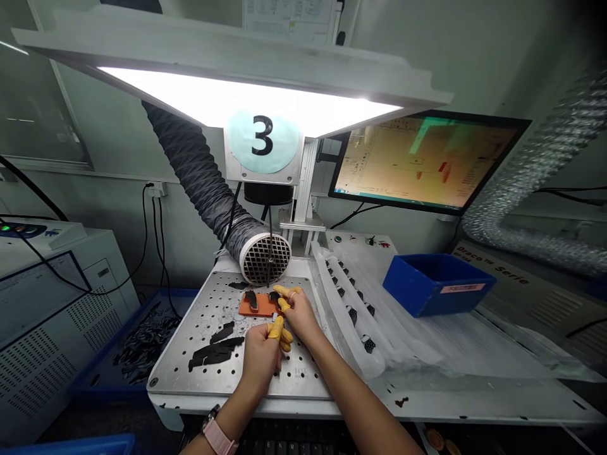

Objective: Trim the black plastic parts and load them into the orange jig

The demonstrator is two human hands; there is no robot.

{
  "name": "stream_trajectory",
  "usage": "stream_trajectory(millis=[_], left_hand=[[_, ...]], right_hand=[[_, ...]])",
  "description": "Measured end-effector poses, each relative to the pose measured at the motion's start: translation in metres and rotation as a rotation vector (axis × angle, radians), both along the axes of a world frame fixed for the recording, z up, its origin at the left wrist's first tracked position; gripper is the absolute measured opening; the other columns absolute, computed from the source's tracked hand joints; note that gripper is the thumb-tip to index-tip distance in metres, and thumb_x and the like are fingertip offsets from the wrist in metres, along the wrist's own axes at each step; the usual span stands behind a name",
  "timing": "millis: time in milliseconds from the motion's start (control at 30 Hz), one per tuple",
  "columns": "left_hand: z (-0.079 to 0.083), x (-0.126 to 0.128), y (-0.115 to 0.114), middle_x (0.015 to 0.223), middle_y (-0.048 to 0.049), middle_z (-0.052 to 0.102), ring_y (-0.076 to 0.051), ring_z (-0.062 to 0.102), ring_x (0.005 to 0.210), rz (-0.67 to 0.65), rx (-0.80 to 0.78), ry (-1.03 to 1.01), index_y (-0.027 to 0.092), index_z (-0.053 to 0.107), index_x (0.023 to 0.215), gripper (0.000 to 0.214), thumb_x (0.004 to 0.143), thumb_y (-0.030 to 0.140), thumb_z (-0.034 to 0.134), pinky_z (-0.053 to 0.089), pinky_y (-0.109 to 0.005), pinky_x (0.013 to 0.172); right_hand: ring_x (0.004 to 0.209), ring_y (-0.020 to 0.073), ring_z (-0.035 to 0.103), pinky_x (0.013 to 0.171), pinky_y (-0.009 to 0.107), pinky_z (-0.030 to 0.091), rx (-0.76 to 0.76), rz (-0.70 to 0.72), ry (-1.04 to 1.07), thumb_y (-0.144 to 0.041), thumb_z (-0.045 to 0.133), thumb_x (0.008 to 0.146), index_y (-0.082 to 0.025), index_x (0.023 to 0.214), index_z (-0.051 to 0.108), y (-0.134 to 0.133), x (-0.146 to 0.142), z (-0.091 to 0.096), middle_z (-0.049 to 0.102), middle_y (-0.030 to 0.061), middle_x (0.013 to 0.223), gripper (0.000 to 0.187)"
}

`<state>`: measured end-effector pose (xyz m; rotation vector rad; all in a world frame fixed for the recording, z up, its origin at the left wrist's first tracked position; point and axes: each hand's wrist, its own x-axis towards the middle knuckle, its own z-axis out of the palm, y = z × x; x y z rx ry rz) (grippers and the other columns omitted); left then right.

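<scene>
"Where are the black pieces?"

"Two lie on the orange block (263, 307). The right black piece (274, 296) sits at the tips of the right hand (300, 314); the left black piece (251, 301) lies just left of those fingers, clear of them."

"Which way do they point?"

"The left one's long axis runs away from the wearer, its far end leaning slightly left. The right one is partly covered, so I can't give its full line. The block's own long axis runs left to right."

"And the fingers?"

"The right index and thumb stand apart with the right piece between them; I can't tell whether they grip it. The left hand (258, 354) is curled just nearer the wearer, thumb pointing at the block; whether its fingers pinch anything, I can't tell."

"What else is around them?"

"The perforated metal plate (222, 382) lies beneath both hands. Left of the left fingers are flat black strips (215, 352), the long ones running roughly sideways. The round duct grille (265, 259) is beyond the right fingertips. Well right of the right hand, a blue bin (417, 294) stands on the tabletop (412, 379)."
</scene>
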<state>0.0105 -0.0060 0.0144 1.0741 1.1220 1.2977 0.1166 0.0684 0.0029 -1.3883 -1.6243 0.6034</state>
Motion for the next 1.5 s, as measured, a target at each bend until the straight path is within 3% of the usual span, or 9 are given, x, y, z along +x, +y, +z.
stream_trajectory(millis=[133, 233, 433, 633, 800, 1067, 1267, 1500], left_hand=[[-0.004, 0.0, 0.001, 0.027, 0.0021, 0.044, -0.007, 0.034, 0.023, 0.017, 0.004, 0.01, 0.014, 0.056, 0.047, 0.026, 0.066, 0.031, 0.053, 0.022, -0.017, 0.03], [-0.006, 0.0, 0.002, 0.025, 0.0031, 0.041, -0.007, 0.032, 0.022, 0.021, 0.004, 0.007, 0.016, 0.053, 0.045, 0.027, 0.067, 0.032, 0.052, 0.021, -0.017, 0.029], [-0.002, 0.0, 0.0, 0.04, -0.0027, 0.058, -0.006, 0.038, 0.023, -0.053, -0.01, -0.007, 0.011, 0.06, 0.053, 0.03, 0.068, 0.036, 0.053, 0.022, -0.017, 0.029], [-0.004, 0.001, 0.0, 0.034, -0.0009, 0.052, -0.006, 0.036, 0.022, -0.052, -0.026, 0.045, 0.013, 0.057, 0.05, 0.027, 0.066, 0.034, 0.052, 0.02, -0.017, 0.029], [-0.004, 0.0, 0.0, 0.028, 0.0008, 0.046, -0.007, 0.035, 0.022, -0.031, -0.007, 0.047, 0.014, 0.056, 0.049, 0.035, 0.071, 0.041, 0.053, 0.022, -0.017, 0.03], [-0.001, 0.0, -0.001, 0.031, 0.0005, 0.049, -0.006, 0.035, 0.023, 0.0, 0.01, 0.003, 0.013, 0.057, 0.049, 0.039, 0.073, 0.043, 0.054, 0.021, -0.017, 0.03], [0.001, 0.0, -0.002, 0.029, 0.0019, 0.046, -0.005, 0.033, 0.023, 0.025, 0.014, -0.014, 0.014, 0.056, 0.047, 0.038, 0.073, 0.042, 0.055, 0.02, -0.017, 0.03], [0.001, 0.0, -0.002, 0.029, 0.0014, 0.047, -0.006, 0.033, 0.022, 0.013, 0.01, -0.011, 0.014, 0.057, 0.048, 0.039, 0.072, 0.045, 0.055, 0.02, -0.017, 0.03]], right_hand=[[0.088, 0.0202, 0.054, 0.089, 0.032, 0.043, 0.02, -0.001, -0.056, -0.003, 0.05, 0.074, -0.023, 0.103, 0.073, -0.004, -0.006, 0.003, 0.05, 0.0066, 0.094, 0.043], [0.088, 0.0195, 0.054, 0.09, 0.032, 0.042, 0.031, -0.006, -0.05, -0.002, 0.048, 0.075, -0.025, 0.106, 0.072, -0.007, -0.006, 0.003, 0.05, 0.0061, 0.096, 0.045], [0.096, 0.0196, 0.057, 0.092, 0.033, 0.044, 0.054, -0.029, 0.047, -0.007, 0.039, 0.078, -0.016, 0.111, 0.068, -0.004, 0.003, -0.002, 0.06, 0.0068, 0.097, 0.045], [0.08, 0.0187, 0.059, 0.076, 0.033, 0.051, 0.002, -0.032, 0.076, -0.011, 0.046, 0.072, -0.017, 0.107, 0.068, 0.0, 0.003, -0.007, 0.061, 0.0056, 0.097, 0.042], [0.073, 0.0168, 0.055, 0.075, 0.033, 0.05, 0.006, -0.007, 0.018, -0.01, 0.05, 0.072, -0.016, 0.111, 0.067, -0.004, 0.001, -0.004, 0.056, 0.0049, 0.09, 0.043], [0.095, 0.0178, 0.055, 0.09, 0.029, 0.044, -0.001, 0.067, -0.135, -0.006, 0.047, 0.078, -0.019, 0.115, 0.066, -0.009, 0.001, 0.006, 0.052, 0.0071, 0.102, 0.044], [0.095, 0.0196, 0.054, 0.093, 0.029, 0.041, -0.008, 0.071, -0.255, -0.001, 0.047, 0.075, -0.019, 0.12, 0.064, -0.014, -0.001, 0.015, 0.05, 0.0079, 0.101, 0.051], [0.102, 0.0188, 0.052, 0.096, 0.028, 0.039, -0.021, 0.089, -0.303, -0.005, 0.046, 0.08, -0.023, 0.126, 0.059, -0.012, 0.0, 0.01, 0.048, 0.0077, 0.109, 0.052]])
